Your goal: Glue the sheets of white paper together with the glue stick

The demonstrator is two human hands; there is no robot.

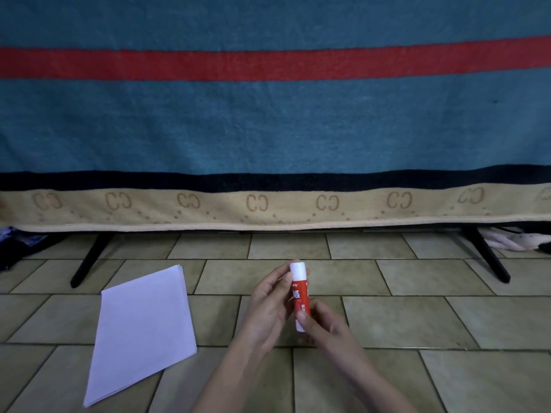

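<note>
While you hold the stick upright over the tiles, these are the points to weigh:

Grip: your left hand (269,305) pinches the white cap end of the glue stick (299,296) between thumb and fingers; your right hand (323,329) curls round its lower end, thumb laid on the red label; both hold it narrowly, clear of the floor.

Task's things: the stack of white paper (143,326) lies flat on the tiled floor (417,317), to the left of your hands and apart from them; its sheets look squared together, none yet separated, so gluing seems not begun.

Cap risk: the cap appears to be on; if you pull it hard it may fly off and roll under the draped blanket (268,129); twist and draw it off gently.

Glue risk: wind out too much and the soft column could snap or smear; press hard on a loose top sheet and it may slide or crease on the smooth tile.

Alignment risk: the stack sits skewed to you; sheets laid in haste could bond crooked.

Edges: the blanket hem and two dark slanted legs (89,257) bound the far side; the paper's right edge is the nearest thing to your left forearm.

Open room: bare tiles lie to the right of your hands and between them and the hem.
</note>
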